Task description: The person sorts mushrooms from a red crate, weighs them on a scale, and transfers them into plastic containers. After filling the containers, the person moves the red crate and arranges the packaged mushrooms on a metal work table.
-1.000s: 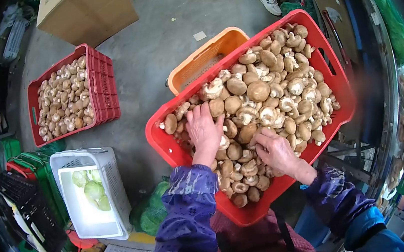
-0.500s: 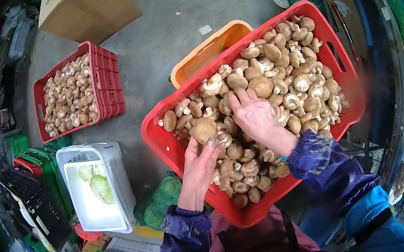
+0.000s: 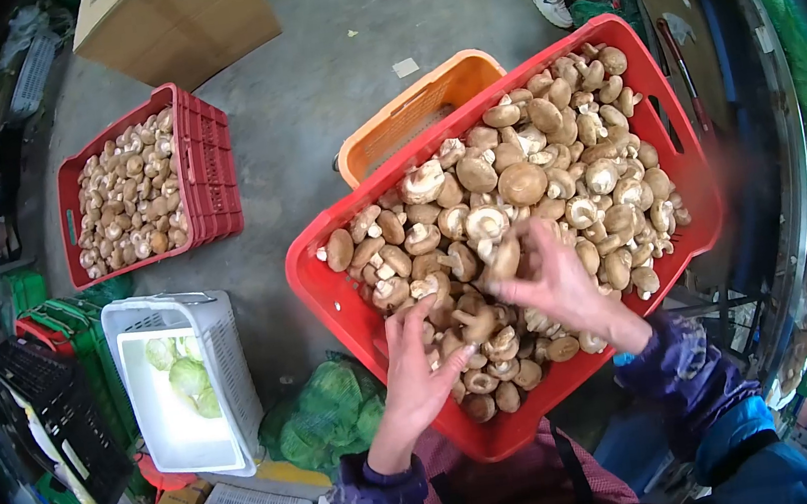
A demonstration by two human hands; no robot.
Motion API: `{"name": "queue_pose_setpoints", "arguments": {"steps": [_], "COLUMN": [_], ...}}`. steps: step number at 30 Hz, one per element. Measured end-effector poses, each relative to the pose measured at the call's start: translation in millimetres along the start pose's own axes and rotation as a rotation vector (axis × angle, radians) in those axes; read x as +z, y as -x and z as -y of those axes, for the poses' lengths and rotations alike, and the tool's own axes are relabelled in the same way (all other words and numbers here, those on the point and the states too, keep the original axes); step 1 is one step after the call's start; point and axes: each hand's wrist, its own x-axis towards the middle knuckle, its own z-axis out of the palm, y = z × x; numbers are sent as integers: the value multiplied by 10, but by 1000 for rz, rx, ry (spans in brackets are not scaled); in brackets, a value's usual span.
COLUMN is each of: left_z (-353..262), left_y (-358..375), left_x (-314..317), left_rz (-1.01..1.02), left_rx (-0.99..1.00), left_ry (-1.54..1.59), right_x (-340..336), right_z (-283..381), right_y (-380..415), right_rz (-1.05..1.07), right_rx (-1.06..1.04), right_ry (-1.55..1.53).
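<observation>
Mushrooms [image 3: 522, 183] lie heaped in a large red crate [image 3: 492, 441] directly in front of the person. The right hand [image 3: 575, 296] pinches a single mushroom [image 3: 502, 259] between thumb and fingers above the heap. The left hand [image 3: 418, 383], fingers spread and thumb apart, holds nothing at the near edge; whether its fingertips touch the heap is unclear. Just beyond sits an orange crate [image 3: 362, 158].

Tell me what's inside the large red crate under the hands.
Brown mushrooms, some caps up, others stems up, fill the large red crate; the left hand and right hand are over them. The crate floor and deeper layers are hidden beneath.
</observation>
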Motion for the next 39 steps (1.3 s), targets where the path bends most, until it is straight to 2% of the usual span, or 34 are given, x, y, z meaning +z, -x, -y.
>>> {"name": "queue_pose_setpoints", "arguments": {"steps": [2, 3, 4, 6, 8, 10, 12, 16, 18, 19, 21, 24, 28, 30, 32, 35, 36, 37, 39], "left_z": [45, -149, -143, -48, -1, 47, 92, 103, 147, 165, 197, 170, 30, -4, 45, 93, 108, 127, 215], "left_y": [-2, 54, 39, -27, -52, -69, -80, -83, -86, -85, -81, -90, -47, -38, -66, -51, -46, -47, -43], "left_x": [132, 104, 204, 177, 94, 45, 28, 16, 24, 28, 52, 97, 88, 87, 129, 52, 48, 49, 59], "left_rz": [-28, 86, 93, 44, 26, 9, 15, -27, -42, -42, -120, -113, -56, 49, -12, -62, -66, -61, -40], "left_rx": [63, -80, -96, -171, -182, -195, -189, -248, -250, -246, -260, -166, -123, -118, -114, -226, -229, -253, -311], "left_ry": [438, 739, 1085, 1132, 1194, 1254, 1326, 1398, 1453, 1455, 1335, 1180, 928, 862, 960, 1264, 1261, 1346, 1471], "right_x": [35, 75, 67, 78, 100, 237, 450, 513, 424, 387, 341, 284, 235, 280, 261, 155, 112, 64, 58], "right_z": [188, 237, 284, 311, 207, 97, -52, -144, -102, -33, 135, 228, 269, 238, 297, 251, 286, 257, 24], "right_y": [160, 192, 181, -40, -390, -697, -920, -940, -857, -758, -439, -137, 54, 105, 90, -241, -384, -556, -838], "right_rz": [134, 193, 270, 98, -108, -159, -270, -260, -339, -340, -72, 187, 169, 208, 206, 57, -128, -222, -201], "right_rx": [3, -110, -151, -191, -273, -314, -383, -356, -554, -557, -377, 85, 128, -184, -204, -217, -296, -420, -449], "right_ry": [286, 308, 372, 333, 572, 686, 1083, 1068, 822, 824, 506, 287, 239, 304, 289, 393, 622, 774, 1014]}}
